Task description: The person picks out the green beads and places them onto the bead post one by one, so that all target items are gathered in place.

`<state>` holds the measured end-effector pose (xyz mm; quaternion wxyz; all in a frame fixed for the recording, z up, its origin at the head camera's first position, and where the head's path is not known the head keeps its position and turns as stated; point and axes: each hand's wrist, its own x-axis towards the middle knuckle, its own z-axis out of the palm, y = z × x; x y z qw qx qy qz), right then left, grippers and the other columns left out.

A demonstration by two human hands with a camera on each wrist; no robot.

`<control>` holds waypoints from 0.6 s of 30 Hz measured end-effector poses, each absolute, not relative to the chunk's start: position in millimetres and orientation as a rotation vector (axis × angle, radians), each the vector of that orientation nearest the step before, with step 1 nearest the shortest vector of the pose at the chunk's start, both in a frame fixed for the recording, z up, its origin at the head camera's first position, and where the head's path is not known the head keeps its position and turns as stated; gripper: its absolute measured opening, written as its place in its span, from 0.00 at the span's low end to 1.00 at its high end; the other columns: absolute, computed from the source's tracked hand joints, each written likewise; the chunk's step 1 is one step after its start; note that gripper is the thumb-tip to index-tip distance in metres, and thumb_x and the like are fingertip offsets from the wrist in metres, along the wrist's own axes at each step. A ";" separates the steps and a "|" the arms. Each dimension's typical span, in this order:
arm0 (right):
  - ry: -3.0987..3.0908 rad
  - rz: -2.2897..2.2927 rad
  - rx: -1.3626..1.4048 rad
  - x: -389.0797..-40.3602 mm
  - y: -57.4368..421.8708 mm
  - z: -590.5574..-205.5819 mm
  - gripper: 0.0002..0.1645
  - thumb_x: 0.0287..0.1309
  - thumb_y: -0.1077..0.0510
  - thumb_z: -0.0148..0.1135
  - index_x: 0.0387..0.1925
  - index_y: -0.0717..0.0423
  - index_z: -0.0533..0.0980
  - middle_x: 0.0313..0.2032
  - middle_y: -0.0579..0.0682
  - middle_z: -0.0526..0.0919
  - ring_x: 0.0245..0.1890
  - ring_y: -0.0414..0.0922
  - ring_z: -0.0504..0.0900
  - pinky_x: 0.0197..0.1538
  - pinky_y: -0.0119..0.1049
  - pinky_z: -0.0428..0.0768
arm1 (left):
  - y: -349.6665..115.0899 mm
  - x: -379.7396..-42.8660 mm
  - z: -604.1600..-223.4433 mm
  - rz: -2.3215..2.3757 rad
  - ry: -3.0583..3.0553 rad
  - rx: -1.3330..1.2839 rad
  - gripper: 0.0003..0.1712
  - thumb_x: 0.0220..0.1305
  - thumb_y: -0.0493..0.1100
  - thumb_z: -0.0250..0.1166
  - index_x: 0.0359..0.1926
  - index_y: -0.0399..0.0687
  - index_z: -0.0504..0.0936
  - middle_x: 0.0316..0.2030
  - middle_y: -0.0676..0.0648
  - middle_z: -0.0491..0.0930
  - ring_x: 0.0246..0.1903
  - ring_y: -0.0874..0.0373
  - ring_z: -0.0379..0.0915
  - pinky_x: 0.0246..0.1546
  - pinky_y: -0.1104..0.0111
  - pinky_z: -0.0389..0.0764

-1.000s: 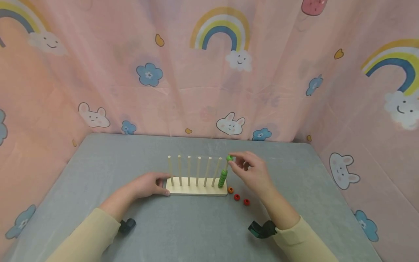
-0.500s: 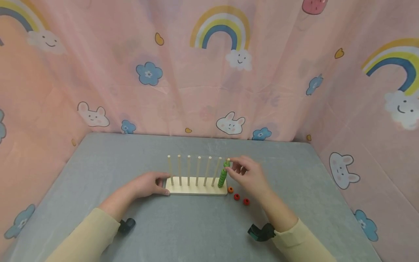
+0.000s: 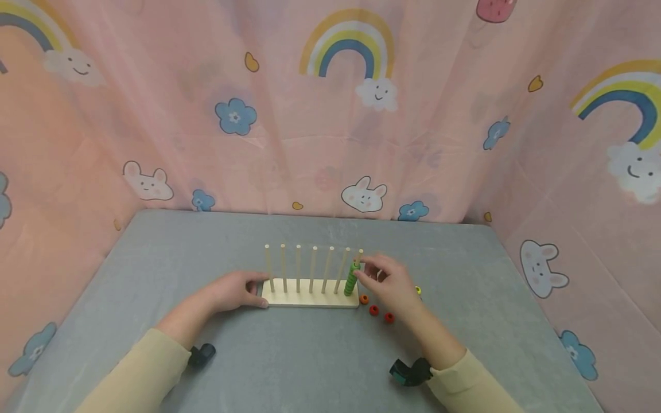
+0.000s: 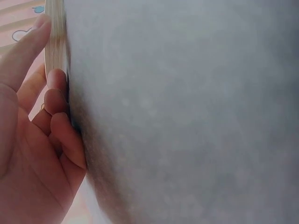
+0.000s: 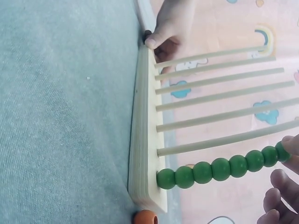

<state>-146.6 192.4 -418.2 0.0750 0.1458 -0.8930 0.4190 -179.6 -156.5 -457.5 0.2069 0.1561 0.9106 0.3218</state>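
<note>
A pale wooden peg board (image 3: 310, 300) stands on the table, with several upright pegs in a row. My left hand (image 3: 234, 291) grips its left end, thumb at the front edge; in the left wrist view the fingers (image 4: 57, 100) press on the board's end. Green beads (image 5: 221, 169) are stacked on the rightmost peg, whose bare tip (image 3: 360, 253) shows above them. My right hand (image 3: 391, 282) pinches the topmost green bead (image 3: 355, 266) between thumb and forefinger, around that peg. The other pegs (image 3: 314, 269) carry no beads.
Right of the board's corner lie an orange bead (image 3: 364, 299) and two red beads (image 3: 374, 310). A yellow bead (image 3: 418, 290) shows partly behind my right wrist. A patterned pink curtain (image 3: 320, 143) borders the grey table (image 3: 248, 361).
My right hand has brought a green bead down the rightmost peg, from its tip to the stack. The yellow bead has come into sight behind the right wrist. My left hand has stayed put.
</note>
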 end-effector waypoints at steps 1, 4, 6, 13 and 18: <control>-2.682 1.261 0.437 -146.8 192.4 -418.0 0.13 0.60 0.59 0.70 0.47 0.52 0.84 0.29 0.42 0.74 0.32 0.43 0.72 0.36 0.37 0.76 | -156.6 -179.8 -457.2 0.895 2.538 0.434 0.39 0.52 0.53 0.77 0.64 0.45 0.77 0.25 0.52 0.71 0.26 0.58 0.65 0.29 0.64 0.64; -2.688 1.280 0.425 -147.4 192.7 -418.4 0.17 0.60 0.59 0.70 0.51 0.52 0.83 0.30 0.43 0.75 0.32 0.43 0.73 0.37 0.38 0.76 | -156.9 -179.8 -456.3 0.879 2.549 0.453 0.39 0.53 0.54 0.76 0.65 0.45 0.77 0.25 0.52 0.71 0.25 0.59 0.64 0.29 0.65 0.64; -2.689 1.294 0.425 -148.1 193.5 -419.4 0.20 0.60 0.59 0.70 0.54 0.53 0.82 0.30 0.44 0.76 0.32 0.44 0.73 0.37 0.38 0.76 | -157.0 -179.4 -455.4 0.871 2.559 0.467 0.39 0.54 0.54 0.76 0.65 0.46 0.77 0.25 0.52 0.71 0.25 0.59 0.64 0.29 0.65 0.64; -2.733 1.249 0.481 -143.8 204.6 -428.5 0.22 0.61 0.58 0.69 0.57 0.54 0.80 0.31 0.43 0.77 0.30 0.42 0.73 0.35 0.36 0.75 | -153.9 -169.2 -463.1 0.873 2.617 0.477 0.38 0.56 0.51 0.75 0.66 0.46 0.75 0.26 0.53 0.71 0.26 0.59 0.65 0.29 0.64 0.65; -2.872 1.000 0.491 -128.7 220.5 -438.6 0.22 0.60 0.56 0.70 0.57 0.52 0.81 0.33 0.40 0.77 0.29 0.38 0.71 0.30 0.32 0.72 | -151.4 -152.2 -477.4 0.904 2.665 0.434 0.35 0.60 0.50 0.72 0.67 0.47 0.73 0.29 0.55 0.73 0.27 0.61 0.66 0.30 0.64 0.68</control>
